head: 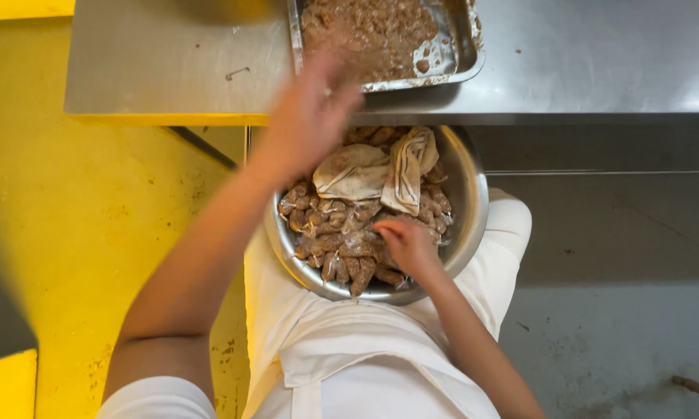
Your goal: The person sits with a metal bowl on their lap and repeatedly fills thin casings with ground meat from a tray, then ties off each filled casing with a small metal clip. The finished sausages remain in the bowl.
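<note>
A round steel bowl (470, 203) rests on my lap, filled with several brown coated pieces of food (330, 233) and a crumpled stained cloth (380, 171) at its far side. My right hand (407, 242) is down in the bowl with fingers curled on the brown pieces. My left hand (310, 116) is raised and blurred between the bowl and a rectangular steel tray (462, 50) on the table; whether it holds anything is unclear. The tray holds more brown pieces (369, 31).
A steel table (155, 62) runs across the top, its edge just above the bowl. Yellow floor (70, 217) lies to the left, grey floor (621, 256) to the right. I wear a white apron (365, 357).
</note>
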